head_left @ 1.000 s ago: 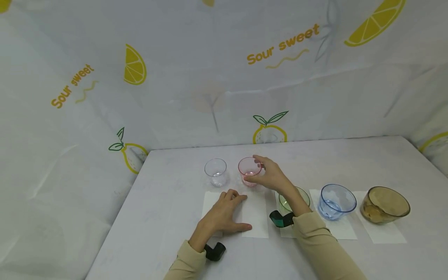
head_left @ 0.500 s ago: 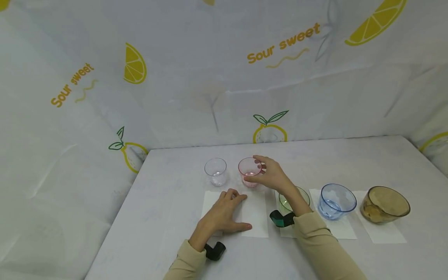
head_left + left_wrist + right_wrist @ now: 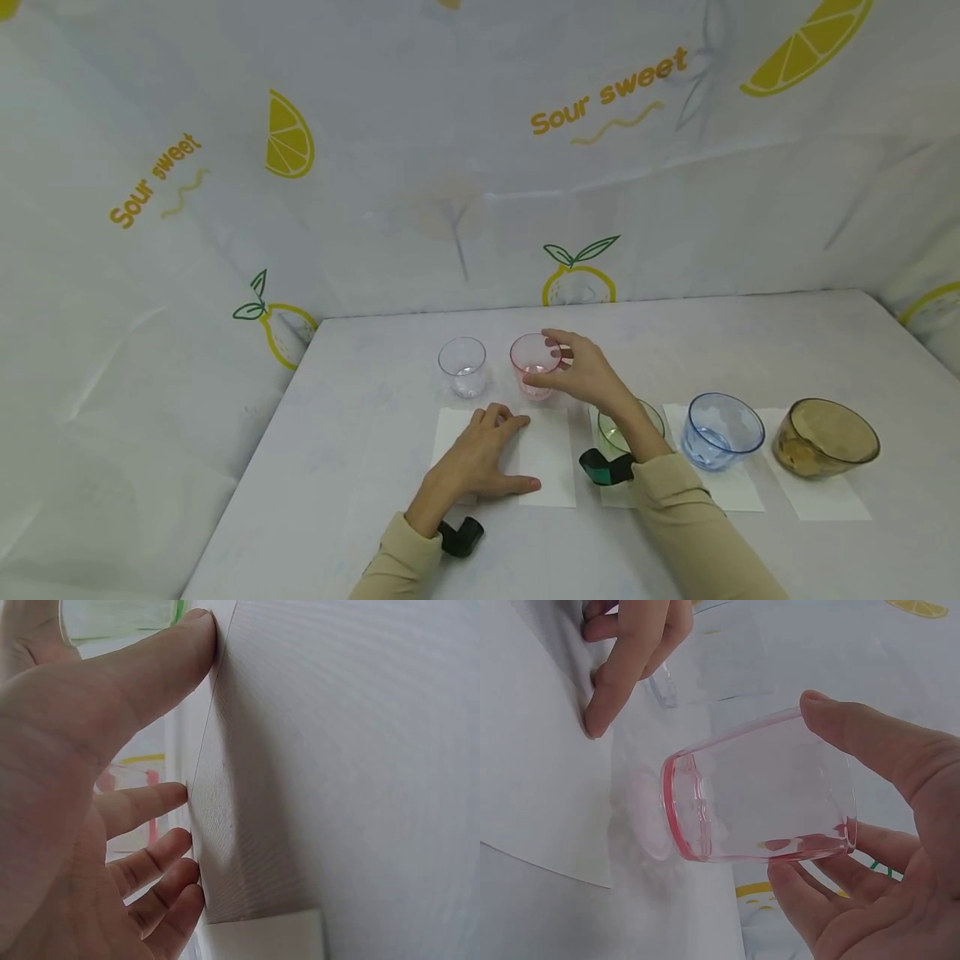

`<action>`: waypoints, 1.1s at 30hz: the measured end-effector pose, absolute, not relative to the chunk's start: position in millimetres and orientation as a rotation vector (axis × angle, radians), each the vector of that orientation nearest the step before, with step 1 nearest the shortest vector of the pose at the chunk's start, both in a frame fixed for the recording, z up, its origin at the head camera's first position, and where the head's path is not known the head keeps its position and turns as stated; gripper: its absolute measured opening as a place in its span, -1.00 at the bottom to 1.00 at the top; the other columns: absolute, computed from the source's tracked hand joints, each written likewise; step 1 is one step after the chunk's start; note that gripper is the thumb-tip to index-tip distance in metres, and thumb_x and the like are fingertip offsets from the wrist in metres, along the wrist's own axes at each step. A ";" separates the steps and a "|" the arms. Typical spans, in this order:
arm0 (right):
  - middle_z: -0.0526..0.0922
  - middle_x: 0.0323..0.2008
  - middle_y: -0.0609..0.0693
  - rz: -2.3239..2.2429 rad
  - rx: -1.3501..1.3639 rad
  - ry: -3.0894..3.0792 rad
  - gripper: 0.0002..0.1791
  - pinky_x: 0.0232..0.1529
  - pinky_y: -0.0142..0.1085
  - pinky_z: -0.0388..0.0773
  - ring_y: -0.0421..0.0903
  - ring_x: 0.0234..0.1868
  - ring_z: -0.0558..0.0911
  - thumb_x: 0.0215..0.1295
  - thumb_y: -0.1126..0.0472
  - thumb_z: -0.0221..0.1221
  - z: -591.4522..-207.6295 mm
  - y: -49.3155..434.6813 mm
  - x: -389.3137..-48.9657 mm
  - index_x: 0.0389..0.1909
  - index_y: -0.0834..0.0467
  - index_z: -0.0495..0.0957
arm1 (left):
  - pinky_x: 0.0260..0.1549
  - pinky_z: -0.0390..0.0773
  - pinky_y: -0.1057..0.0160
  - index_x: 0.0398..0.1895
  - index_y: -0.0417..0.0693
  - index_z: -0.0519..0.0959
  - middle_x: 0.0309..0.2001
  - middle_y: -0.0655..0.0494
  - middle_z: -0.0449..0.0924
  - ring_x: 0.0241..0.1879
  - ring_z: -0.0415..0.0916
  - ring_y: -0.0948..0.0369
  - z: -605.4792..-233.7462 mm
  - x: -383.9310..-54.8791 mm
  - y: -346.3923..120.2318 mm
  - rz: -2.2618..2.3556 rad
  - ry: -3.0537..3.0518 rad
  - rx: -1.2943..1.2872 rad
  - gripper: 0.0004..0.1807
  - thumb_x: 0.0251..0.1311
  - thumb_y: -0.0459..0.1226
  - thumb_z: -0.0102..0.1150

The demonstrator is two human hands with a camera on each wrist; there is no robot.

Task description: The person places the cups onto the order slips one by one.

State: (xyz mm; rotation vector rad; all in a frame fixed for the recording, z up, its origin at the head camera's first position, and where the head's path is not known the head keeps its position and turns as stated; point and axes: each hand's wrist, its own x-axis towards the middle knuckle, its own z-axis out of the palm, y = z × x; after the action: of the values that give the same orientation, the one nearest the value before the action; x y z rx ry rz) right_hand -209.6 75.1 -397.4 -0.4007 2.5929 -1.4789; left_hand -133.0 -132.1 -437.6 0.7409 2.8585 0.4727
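Gripping a pink-rimmed clear glass cup [image 3: 535, 360] in the head view, right of a colourless glass cup [image 3: 462, 371] far on the white table [image 3: 330, 467], is the right hand [image 3: 587, 373]; nearer, the left hand [image 3: 478, 462] spreads over white rectangular paper sheets [image 3: 553, 462]. Left wrist view: its thumb and fingers are parted. Right wrist view: thumb and fingers clasp the cup.

Pink-rimmed glass [image 3: 534, 365] and right grip [image 3: 582, 372] slightly higher than a moment before.
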 end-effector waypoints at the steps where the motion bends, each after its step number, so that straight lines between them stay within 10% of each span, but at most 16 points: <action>1: 0.44 0.38 0.36 -1.488 -0.405 2.588 -0.07 0.31 0.18 0.49 0.37 0.38 0.47 0.18 0.08 0.47 -396.3 75.7 -209.3 0.50 0.29 0.27 | 0.16 0.54 0.14 0.42 0.05 0.44 0.23 0.05 0.42 0.16 0.35 0.12 -437.4 -133.0 -132.1 0.473 2.859 0.743 -0.09 0.01 0.19 0.51; 33: 0.41 0.43 0.25 -1.518 -0.625 2.532 -0.06 0.27 0.06 0.53 0.26 0.38 0.47 0.11 0.06 0.51 -365.2 87.5 -162.1 0.48 0.22 0.31 | 0.16 0.53 0.16 0.45 0.05 0.42 0.23 0.06 0.39 0.15 0.34 0.14 -437.6 -132.4 -131.8 0.477 2.846 0.726 -0.06 0.01 0.19 0.50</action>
State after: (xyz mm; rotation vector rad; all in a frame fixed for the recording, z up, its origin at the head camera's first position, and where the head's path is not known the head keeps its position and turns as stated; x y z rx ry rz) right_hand -162.1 87.5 -365.2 -0.6250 2.5319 -1.5178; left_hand -132.4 -131.8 -437.6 0.7259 2.8464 0.4773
